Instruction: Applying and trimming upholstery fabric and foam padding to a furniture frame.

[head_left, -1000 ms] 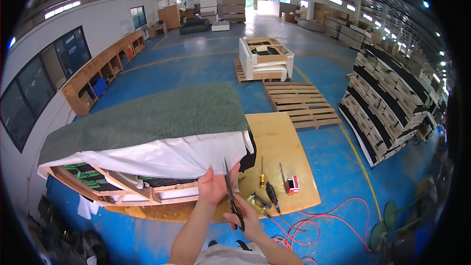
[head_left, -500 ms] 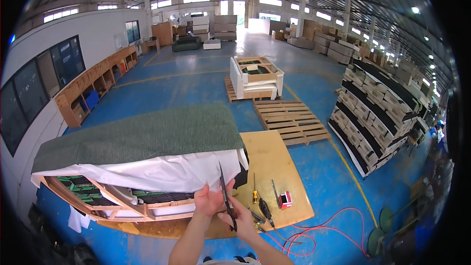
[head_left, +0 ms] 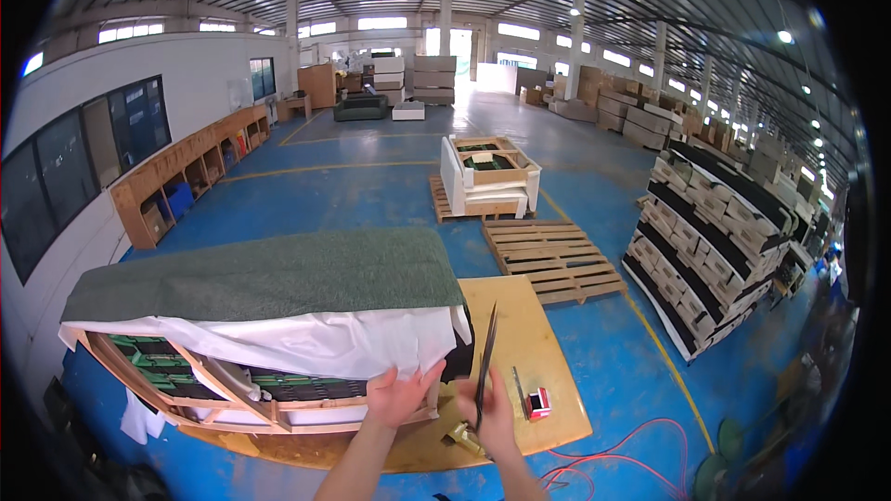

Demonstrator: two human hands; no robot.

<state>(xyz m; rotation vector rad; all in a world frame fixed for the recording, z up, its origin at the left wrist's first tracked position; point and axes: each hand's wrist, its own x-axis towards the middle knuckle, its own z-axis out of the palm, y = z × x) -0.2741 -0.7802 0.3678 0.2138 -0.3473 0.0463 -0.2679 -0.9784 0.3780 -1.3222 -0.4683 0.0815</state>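
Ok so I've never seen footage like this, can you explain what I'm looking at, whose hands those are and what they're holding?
This is a wide fisheye view from a camera worn on a person's head, looking down in a big workshop. The forearms at the bottom are the wearer's own. The left hand touches the white fabric hanging off a wooden furniture frame topped with green cloth. The right hand holds long dark scissors, blades up. The frame rests on a wooden board, where a small red and white object lies.
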